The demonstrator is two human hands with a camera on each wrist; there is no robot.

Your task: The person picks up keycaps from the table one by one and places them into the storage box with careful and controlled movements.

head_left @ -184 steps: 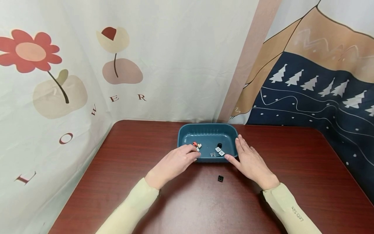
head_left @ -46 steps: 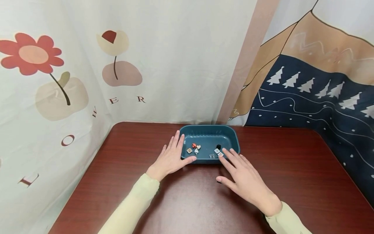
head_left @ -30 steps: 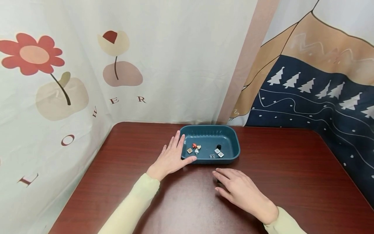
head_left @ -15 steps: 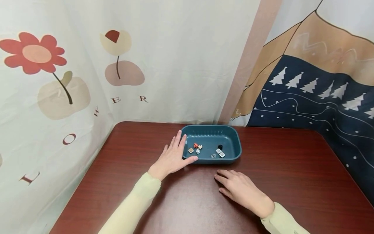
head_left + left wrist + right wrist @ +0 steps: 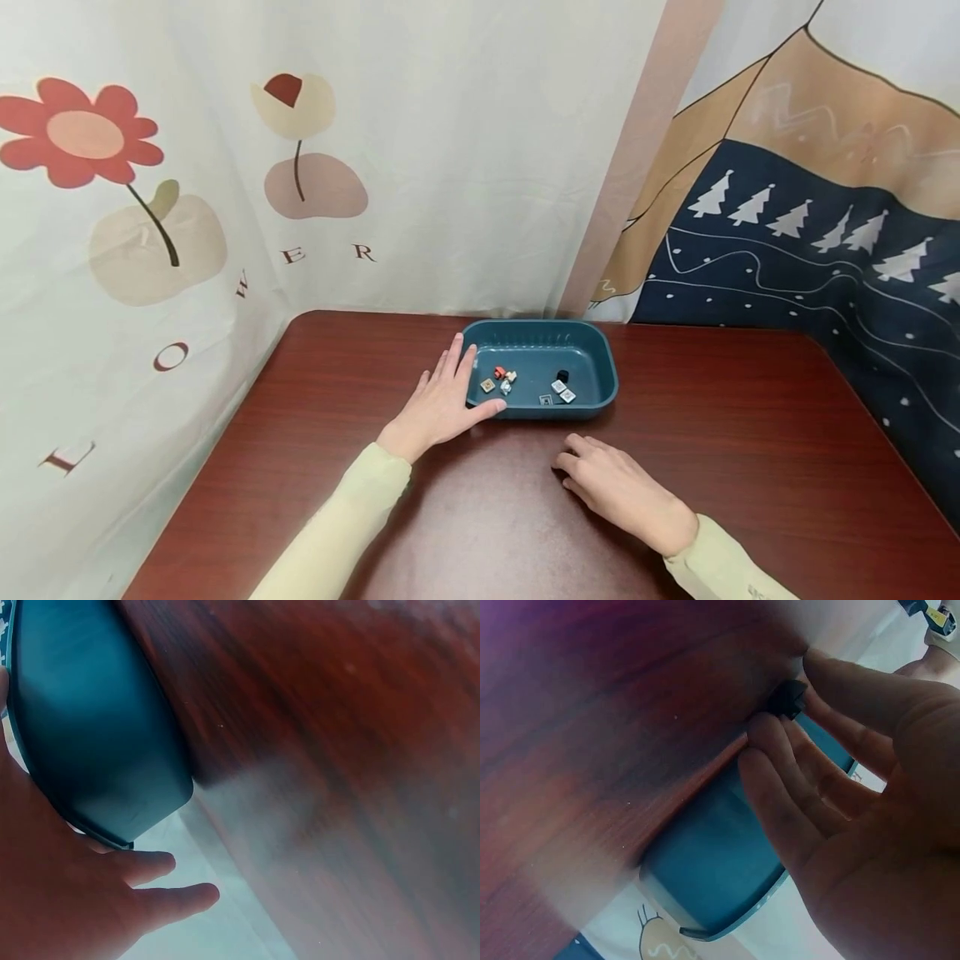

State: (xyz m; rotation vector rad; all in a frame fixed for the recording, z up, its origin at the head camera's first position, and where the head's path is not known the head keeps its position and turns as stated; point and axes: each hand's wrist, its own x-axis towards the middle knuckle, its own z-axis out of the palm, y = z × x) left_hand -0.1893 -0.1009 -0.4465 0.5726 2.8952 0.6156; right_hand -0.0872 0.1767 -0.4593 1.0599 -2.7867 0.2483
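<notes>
A dark teal plastic basin [image 5: 604,385] stands at the back of the table with several small pieces in it. My left hand [image 5: 438,410], fingers spread, rests along its left rim, thumb at the front edge. In front of the basin, low over the tabletop, my right hand [image 5: 618,490] has its fingers bent. The right wrist view shows a small black keycap [image 5: 786,699] between thumb and fingertips, held close to the table. From the head camera the hand hides it.
Inside the basin, a red piece [image 5: 499,372], a cream piece and a tan square [image 5: 487,386] lie left; white square keycaps [image 5: 567,396] and a black one [image 5: 562,377] lie right. Printed curtains [image 5: 450,167] hang behind the dark red wooden table [image 5: 337,375].
My right hand has come back from over the basin to the black keycap on the table, its fingers curling in around it. The left hand, earlier inside the basin, now stays on the rim.
</notes>
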